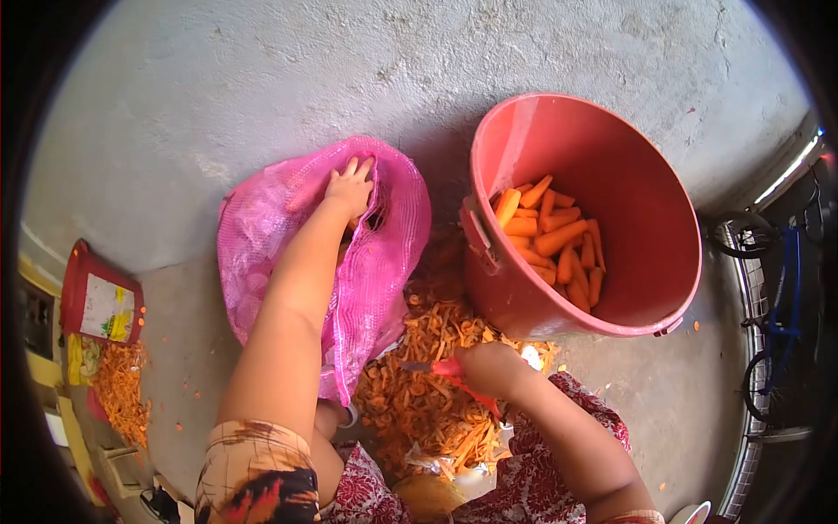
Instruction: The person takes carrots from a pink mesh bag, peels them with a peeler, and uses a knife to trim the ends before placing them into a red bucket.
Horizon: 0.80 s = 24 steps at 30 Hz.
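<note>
My left hand point(352, 189) is at the mouth of a pink mesh sack point(271, 236), its fingers spread against the inner side of the opening. Dark gaps show inside the sack; its contents are mostly hidden. Over a heap of orange peelings point(423, 410), my right hand point(493, 371) is closed around the red handle of a peeler or knife point(447, 368), whose blade points left. Peeled carrots point(559, 236) lie at the bottom of a large red bucket point(628, 192), which leans open to the right of the sack.
A grey wall point(349, 70) rises behind the sack and bucket. At the left stands a smaller red bucket point(78, 293) beside another pile of peelings point(122, 393). Bicycle wheels point(746, 234) and a metal rail are at the right edge.
</note>
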{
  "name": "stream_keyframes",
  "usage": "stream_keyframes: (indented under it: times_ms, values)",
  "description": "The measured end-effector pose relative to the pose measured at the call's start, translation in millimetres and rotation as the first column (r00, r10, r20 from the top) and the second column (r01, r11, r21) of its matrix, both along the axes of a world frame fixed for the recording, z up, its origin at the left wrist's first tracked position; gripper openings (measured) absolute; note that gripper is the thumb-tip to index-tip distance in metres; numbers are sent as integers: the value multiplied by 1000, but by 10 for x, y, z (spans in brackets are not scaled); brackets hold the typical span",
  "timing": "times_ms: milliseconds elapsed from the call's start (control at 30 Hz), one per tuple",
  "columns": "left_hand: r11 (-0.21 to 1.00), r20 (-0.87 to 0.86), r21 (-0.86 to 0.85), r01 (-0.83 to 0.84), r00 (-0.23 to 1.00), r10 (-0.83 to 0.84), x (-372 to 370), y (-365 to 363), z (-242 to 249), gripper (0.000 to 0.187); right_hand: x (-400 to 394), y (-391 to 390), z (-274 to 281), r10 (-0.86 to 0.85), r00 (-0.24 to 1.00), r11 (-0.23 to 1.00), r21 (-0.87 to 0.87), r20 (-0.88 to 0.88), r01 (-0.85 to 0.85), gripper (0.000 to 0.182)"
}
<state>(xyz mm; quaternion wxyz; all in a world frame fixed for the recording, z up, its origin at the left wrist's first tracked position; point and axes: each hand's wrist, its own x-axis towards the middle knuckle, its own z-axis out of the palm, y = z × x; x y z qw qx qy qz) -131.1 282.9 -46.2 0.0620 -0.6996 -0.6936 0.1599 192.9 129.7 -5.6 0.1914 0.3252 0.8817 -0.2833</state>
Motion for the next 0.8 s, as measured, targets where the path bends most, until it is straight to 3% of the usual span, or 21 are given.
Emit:
stream_keyframes:
  times_ms: [67, 167, 400, 500, 533, 633, 733, 767, 800]
  values:
    - [1000, -89, -21, 14, 996, -16, -3, 43, -91, 36, 6, 3, -43, 5, 1000, 1000, 5, -19, -5, 21]
    - [998, -63, -57, -22, 998, 19, 51, 81, -21, 33, -10, 13, -50, 5, 999, 1000, 8, -40, -5, 21]
    - [986, -292, 164, 43, 956, 7, 198, 149, -375, 27, -109, -26, -93, 19, 1000, 999, -25, -22, -20, 18]
    - [999, -381, 18, -51, 923, 54, 305, 265, -395, 30, -183, -47, -21, 20, 999, 998, -55, -36, -22, 17]
    - [992, -389, 119, 41, 921, 8, 255, 280, -479, 29, -180, -44, 20, 21, 999, 998, -59, -38, -23, 17]
    - [957, -334, 248, 150, 941, -61, 212, 263, -469, 25, -154, -10, 125, 20, 1000, 982, -188, 17, -16, 18]
    - [935, -208, 337, 105, 978, -35, 95, 120, -109, 21, -85, 23, 112, -19, 1000, 994, -109, -7, 18, 20]
    - [938, 47, 339, -79, 997, 66, 77, 25, 72, 20, -59, 37, 72, -17, 999, 997, -73, -35, 15, 21]
    - [921, 299, 295, -254, 940, 164, 77, -125, 286, 18, -38, 57, 4, -16, 998, 999, -37, -63, 13, 22]
